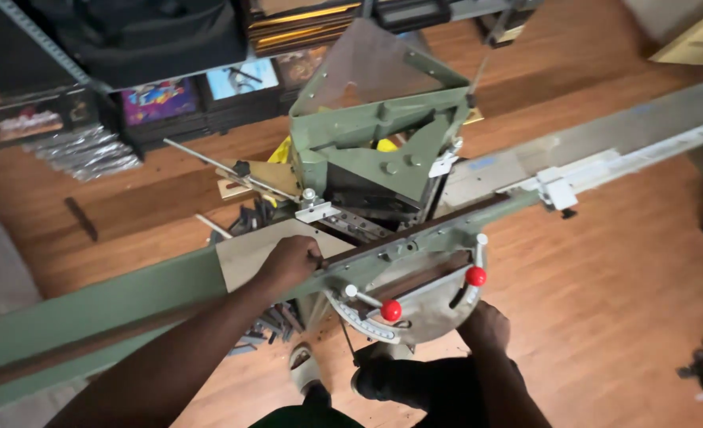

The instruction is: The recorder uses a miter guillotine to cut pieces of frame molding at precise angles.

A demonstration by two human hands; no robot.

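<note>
While one left hand (290, 261) presses the moulding strip (415, 230), two red knobs (391, 310) show.

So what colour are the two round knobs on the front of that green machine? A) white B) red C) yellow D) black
B: both knobs on the green machine are red, one low near the curved scale, the other just above the right hand.

Left hand (290, 261) rests on the cutter's left rail (90, 317); right hand (485, 326) below its knobs (392, 310).
</note>
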